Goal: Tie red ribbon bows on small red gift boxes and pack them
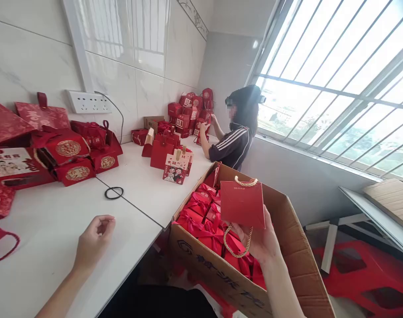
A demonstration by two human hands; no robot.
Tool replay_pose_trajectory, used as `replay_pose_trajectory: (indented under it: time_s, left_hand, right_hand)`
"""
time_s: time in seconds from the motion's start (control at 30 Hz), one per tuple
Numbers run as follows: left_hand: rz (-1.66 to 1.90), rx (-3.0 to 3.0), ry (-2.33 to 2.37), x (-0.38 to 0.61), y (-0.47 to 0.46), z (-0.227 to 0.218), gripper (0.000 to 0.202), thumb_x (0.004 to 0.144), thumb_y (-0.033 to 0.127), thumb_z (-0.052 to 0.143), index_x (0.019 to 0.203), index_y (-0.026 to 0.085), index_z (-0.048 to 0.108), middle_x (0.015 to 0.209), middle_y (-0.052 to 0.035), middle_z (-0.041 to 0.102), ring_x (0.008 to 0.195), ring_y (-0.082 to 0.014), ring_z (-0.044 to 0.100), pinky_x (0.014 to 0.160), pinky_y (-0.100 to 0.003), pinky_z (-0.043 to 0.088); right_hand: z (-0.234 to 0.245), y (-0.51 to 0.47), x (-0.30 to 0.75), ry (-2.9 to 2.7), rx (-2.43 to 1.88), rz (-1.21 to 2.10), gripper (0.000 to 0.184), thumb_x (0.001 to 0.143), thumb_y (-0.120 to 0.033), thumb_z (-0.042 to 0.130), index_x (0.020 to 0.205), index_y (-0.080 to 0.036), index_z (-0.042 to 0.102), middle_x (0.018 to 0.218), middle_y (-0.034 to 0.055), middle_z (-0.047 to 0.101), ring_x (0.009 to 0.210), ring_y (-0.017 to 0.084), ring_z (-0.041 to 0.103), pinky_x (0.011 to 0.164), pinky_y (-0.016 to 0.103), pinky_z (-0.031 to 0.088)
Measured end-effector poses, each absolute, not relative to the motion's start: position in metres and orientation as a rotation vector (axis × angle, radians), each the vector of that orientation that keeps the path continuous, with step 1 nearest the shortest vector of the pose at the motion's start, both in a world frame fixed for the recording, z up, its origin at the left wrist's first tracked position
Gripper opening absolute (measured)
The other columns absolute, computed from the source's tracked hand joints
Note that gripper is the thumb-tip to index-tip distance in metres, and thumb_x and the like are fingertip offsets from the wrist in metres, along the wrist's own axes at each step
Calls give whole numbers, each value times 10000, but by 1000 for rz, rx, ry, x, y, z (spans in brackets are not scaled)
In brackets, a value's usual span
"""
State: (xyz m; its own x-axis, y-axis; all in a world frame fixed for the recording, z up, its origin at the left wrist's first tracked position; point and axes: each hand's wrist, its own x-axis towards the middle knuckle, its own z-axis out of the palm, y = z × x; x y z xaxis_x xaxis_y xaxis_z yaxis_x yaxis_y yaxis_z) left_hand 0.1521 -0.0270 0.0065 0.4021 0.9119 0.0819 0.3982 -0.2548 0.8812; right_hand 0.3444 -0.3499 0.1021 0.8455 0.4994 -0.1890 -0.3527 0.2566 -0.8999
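Note:
My right hand (263,238) grips a small red gift bag (243,203) from below and behind. The bag has gold rope handles, one above its top edge and one hanging down in front of my palm. Beneath it stands a cardboard box (218,274) filled with red gift boxes (191,217) tied with ribbons; the bag hides part of them. Over the white table (135,238), my left hand (97,232) has its fingers curled in, with nothing visible in them. A black ring (114,193) lies on the table beyond it.
Red gift boxes (69,148) crowd the table's left side. Small red bags (175,170) stand farther back. At the far end a person (236,139) handles a red box near a stack (188,112). On the right are a red plastic stool (370,274) and a barred window (337,79).

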Motion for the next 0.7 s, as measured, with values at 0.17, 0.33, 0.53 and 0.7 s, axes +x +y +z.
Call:
replay_pose_trajectory:
  time_s: [0.17, 0.33, 0.53, 0.7]
  left_hand:
    - [745, 1919, 1112, 153, -28, 4, 181, 644, 384, 561, 735, 231, 588, 689, 20, 639, 661, -173, 600, 577, -237, 480]
    - [758, 1992, 1069, 154, -24, -2, 166, 636, 384, 570, 714, 240, 596, 658, 31, 647, 627, -166, 603, 533, -220, 466]
    - [713, 1971, 1132, 154, -21, -4, 172, 609, 368, 580, 725, 242, 596, 694, 42, 649, 675, -163, 609, 592, -223, 469]
    - [699, 1953, 1148, 156, -20, -4, 172, 592, 365, 588, 721, 250, 592, 689, 51, 641, 685, -167, 605, 580, -225, 459]
  right_hand:
    - [105, -357, 340, -134, -1217, 607, 645, 733, -742, 341, 1091, -265, 586, 1048, 72, 672, 1012, 275, 599, 792, 475, 522]
    - [107, -370, 340, -46, -1229, 527, 577, 733, -692, 418, 1082, -264, 586, 1058, 61, 672, 1019, 273, 604, 773, 453, 535]
    - [105, -413, 347, 46, -1220, 321, 423, 766, -615, 465, 1036, -309, 574, 1065, 4, 676, 1053, 255, 595, 790, 457, 536]
    - [93, -453, 350, 94, -1265, 138, 408, 756, -592, 508, 1032, -297, 567, 1055, 8, 679, 1038, 258, 603, 784, 476, 538]
